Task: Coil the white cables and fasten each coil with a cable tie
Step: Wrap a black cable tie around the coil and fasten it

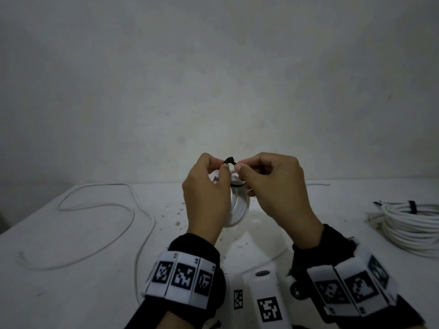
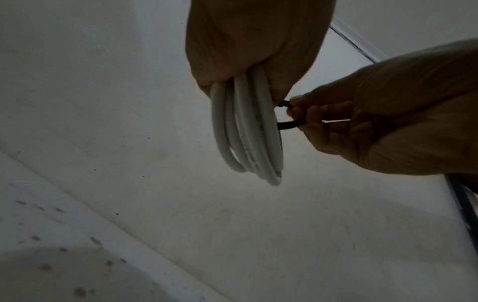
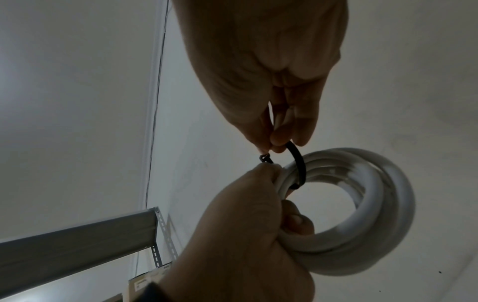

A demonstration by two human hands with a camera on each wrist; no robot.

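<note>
Holding the coil (image 1: 240,207) upright above the table (image 1: 95,245), the left hand (image 1: 206,193) grips its top. The right hand (image 1: 273,186) pinches the cable tie (image 3: 297,161), looped across the strands; its tail and head meet between both thumbs.

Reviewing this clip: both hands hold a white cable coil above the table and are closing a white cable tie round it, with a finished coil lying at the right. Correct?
Not quite: the cable tie is black, not white, as the right wrist view shows. The rest stands: left hand and right hand hold the white cable coil above the table, with a finished coil at the right.
</note>
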